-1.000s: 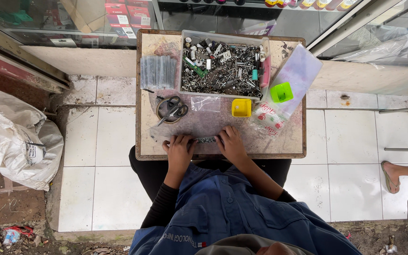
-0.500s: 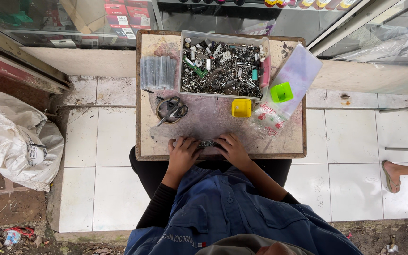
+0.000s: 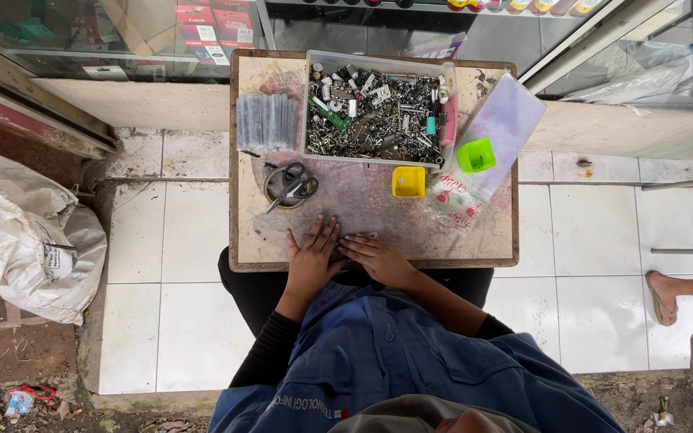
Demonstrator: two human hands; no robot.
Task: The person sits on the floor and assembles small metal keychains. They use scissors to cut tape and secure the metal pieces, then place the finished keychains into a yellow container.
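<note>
On a small wooden table [image 3: 491,240] set over white floor tiles, left hand [image 3: 312,255] and right hand [image 3: 377,255] press flat, fingers spread, on a clear plastic sheet [image 3: 362,200], scissors [image 3: 292,185] just beyond the left hand.

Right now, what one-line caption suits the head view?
Both hands, left hand and right hand, flat on a clear plastic sheet below a parts tray.
</note>
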